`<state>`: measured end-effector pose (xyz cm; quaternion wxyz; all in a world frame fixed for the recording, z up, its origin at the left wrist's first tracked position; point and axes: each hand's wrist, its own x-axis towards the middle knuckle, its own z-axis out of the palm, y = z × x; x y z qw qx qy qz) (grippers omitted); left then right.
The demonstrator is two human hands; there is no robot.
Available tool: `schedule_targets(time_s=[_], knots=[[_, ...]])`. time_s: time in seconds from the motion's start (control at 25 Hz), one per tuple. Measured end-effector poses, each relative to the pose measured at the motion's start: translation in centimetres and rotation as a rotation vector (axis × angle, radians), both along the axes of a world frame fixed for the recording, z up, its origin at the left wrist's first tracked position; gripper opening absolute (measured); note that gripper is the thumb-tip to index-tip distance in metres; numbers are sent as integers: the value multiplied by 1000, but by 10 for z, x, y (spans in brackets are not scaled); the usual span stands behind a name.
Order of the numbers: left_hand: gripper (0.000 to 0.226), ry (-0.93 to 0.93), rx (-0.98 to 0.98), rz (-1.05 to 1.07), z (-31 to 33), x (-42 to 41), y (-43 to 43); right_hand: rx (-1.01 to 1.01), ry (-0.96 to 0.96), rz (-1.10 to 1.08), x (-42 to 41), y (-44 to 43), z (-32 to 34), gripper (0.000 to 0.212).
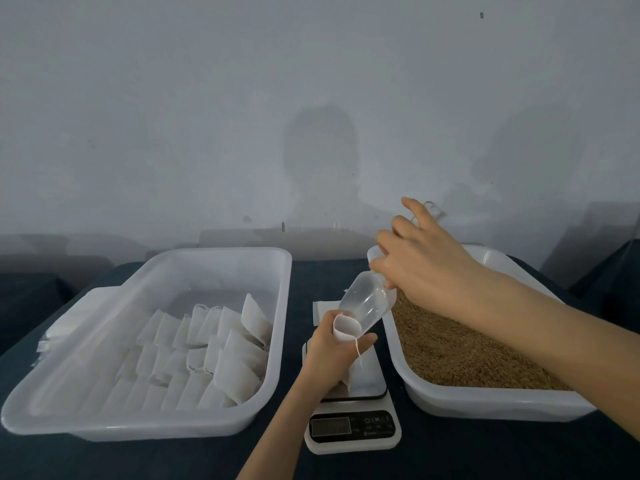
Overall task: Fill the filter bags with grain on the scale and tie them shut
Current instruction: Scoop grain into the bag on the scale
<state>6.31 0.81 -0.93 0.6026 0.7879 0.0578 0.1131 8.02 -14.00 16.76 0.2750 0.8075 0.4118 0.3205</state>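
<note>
My left hand [327, 351] grips a white filter bag [346, 328] upright on the scale [353, 424], its mouth held open and a drawstring dangling from it. My right hand [426, 258] holds the handle of a clear plastic scoop [367, 301], tipped down so that its lip sits at the bag's mouth. The scoop looks see-through, and I cannot tell whether grain is in it. Brown grain [460, 351] fills the white tray [491, 403] on the right.
On the left, a large white tray [207, 426] holds several filled white bags [207, 351] in rows. A stack of flat empty bags [320, 311] lies behind the scale. Everything rests on a dark blue cloth [485, 455] against a grey wall.
</note>
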Motion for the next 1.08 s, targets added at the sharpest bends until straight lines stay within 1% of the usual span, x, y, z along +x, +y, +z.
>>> schedule_targets(time_s=[0.08,0.2,0.32,0.44,0.52,0.68,0.84,0.92,1.08], knots=[[47,6,0,10,2,0,0,6,-132,61,-4,-2,-2,21],[46,-4,-39,6,3,-2,1,46,-178,98,-8,-7,-3,20],[44,-19,-55,1,1,-4,2,192,-83,81,-7,-19,2,26],[42,-18,-34,17,-1,-5,2,411,-15,-13,0,-45,6,29],[42,-14,-19,17,-2,-4,2,504,24,-112,10,-70,2,31],[43,-15,8,10,-4,-3,3,507,158,-387,34,-117,-19,34],[42,-19,27,5,-4,-2,3,370,226,-558,47,-148,-53,38],[40,-21,35,1,-5,-2,2,323,264,-595,49,-157,-72,39],[39,-17,44,8,-4,-3,2,364,327,-582,49,-162,-99,33]])
